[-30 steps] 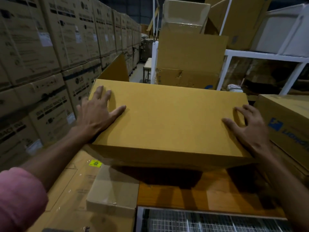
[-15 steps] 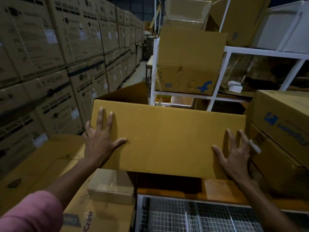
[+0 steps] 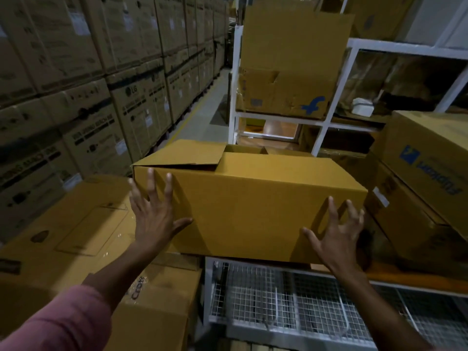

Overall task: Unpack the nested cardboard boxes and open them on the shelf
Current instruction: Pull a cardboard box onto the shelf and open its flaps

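The cardboard box (image 3: 248, 209) sits on the wooden shelf (image 3: 395, 276) at the centre of the head view, its long plain side facing the person, above a wire-mesh rack (image 3: 291, 307). Its top is partly undone: one flap (image 3: 184, 152) at 11 o'clock lies raised and slanting, and behind it a gap shows the edge of something inside, perhaps an inner box, though that cannot be told for sure.

The left hand (image 3: 157, 214) lies flat on the box's near face at 9 o'clock, fingers straight and spread, thumb out to the side, pressing rather than gripping. The right hand (image 3: 334, 231) is spread at the lower right corner at 4 o'clock, fingers straight and fanned; whether its palm touches the cardboard cannot be told. Neither hand grips anything.

By my reading the task is at an early stage: the box is placed on the shelf and only one flap is up. Folding back the other flaps and lifting out whatever is nested inside is left to do.

Against the earlier frames, the box's broad face no longer tilts toward the camera; it now stands squarely, with its top and the loose flap in sight. Both hands have slid lower on the face, and the view looks further down, so more of the mesh rack shows.

A larger printed box (image 3: 430, 173) stands close at 3 o'clock.
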The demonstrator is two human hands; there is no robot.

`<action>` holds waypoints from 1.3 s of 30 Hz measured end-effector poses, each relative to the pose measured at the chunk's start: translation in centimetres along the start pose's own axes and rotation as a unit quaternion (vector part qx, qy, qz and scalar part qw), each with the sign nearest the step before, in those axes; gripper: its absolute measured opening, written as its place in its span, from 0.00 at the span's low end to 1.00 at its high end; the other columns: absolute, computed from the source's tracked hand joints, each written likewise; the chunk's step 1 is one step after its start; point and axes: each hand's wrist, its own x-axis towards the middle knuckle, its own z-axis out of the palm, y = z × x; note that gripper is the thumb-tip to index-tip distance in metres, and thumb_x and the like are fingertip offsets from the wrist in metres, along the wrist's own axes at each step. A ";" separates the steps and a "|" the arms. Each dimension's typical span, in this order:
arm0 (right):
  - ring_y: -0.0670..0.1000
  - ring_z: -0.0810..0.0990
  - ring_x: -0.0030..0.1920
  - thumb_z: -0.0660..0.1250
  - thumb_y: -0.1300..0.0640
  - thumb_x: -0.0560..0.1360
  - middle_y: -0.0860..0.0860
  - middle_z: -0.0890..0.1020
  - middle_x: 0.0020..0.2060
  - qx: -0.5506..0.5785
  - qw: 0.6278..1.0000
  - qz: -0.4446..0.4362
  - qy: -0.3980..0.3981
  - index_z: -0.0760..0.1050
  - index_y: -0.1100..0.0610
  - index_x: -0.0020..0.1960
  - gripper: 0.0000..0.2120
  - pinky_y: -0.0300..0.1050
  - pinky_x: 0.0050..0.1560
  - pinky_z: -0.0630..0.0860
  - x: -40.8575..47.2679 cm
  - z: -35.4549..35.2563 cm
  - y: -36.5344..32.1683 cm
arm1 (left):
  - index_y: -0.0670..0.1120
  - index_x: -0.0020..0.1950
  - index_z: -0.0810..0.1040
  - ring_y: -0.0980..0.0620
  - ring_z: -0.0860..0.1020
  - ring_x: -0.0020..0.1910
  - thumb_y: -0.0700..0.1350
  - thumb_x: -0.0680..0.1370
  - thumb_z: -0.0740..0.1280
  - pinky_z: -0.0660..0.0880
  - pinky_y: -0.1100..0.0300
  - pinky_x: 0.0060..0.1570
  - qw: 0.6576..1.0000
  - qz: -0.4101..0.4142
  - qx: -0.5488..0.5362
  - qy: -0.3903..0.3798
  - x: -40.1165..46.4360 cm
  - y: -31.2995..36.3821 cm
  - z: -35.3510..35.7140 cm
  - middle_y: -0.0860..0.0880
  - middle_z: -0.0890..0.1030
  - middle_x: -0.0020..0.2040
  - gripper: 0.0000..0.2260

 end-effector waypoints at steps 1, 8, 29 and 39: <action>0.73 0.46 0.78 0.80 0.41 0.66 0.63 0.50 0.78 -0.003 1.000 0.002 -0.003 0.55 0.48 0.80 0.52 0.72 0.72 0.52 -0.4 0.2 0.0 | 0.48 0.84 0.45 0.26 0.38 0.78 0.67 0.61 0.80 0.48 0.26 0.71 1.000 0.001 0.007 -0.001 -0.4 0.2 0.2 0.37 0.39 0.82 0.64; 0.76 0.46 0.76 0.75 0.43 0.72 0.64 0.53 0.76 -0.020 1.000 -0.019 -0.016 0.58 0.50 0.79 0.43 0.77 0.70 0.57 -2.5 1.0 -1.8 | 0.49 0.83 0.53 0.25 0.48 0.77 0.63 0.65 0.79 0.52 0.31 0.74 0.999 0.005 0.039 -0.029 -1.6 2.7 0.7 0.30 0.49 0.79 0.55; 0.56 0.68 0.69 0.58 0.46 0.84 0.57 0.72 0.67 0.032 0.952 -0.226 -0.204 0.74 0.56 0.69 0.20 0.55 0.68 0.72 1.6 3.5 -13.9 | 0.44 0.78 0.60 0.38 0.70 0.71 0.68 0.82 0.42 0.63 0.40 0.73 0.985 0.134 -0.040 -0.097 -2.8 3.5 1.9 0.38 0.71 0.70 0.35; 0.56 0.68 0.71 0.56 0.43 0.82 0.55 0.70 0.70 0.056 0.933 -0.251 -0.250 0.71 0.52 0.72 0.23 0.57 0.72 0.67 5.4 8.2 -21.4 | 0.53 0.82 0.54 0.41 0.43 0.82 0.68 0.81 0.50 0.47 0.24 0.72 0.996 0.027 -0.015 -0.087 7.4 -0.6 0.4 0.47 0.53 0.83 0.33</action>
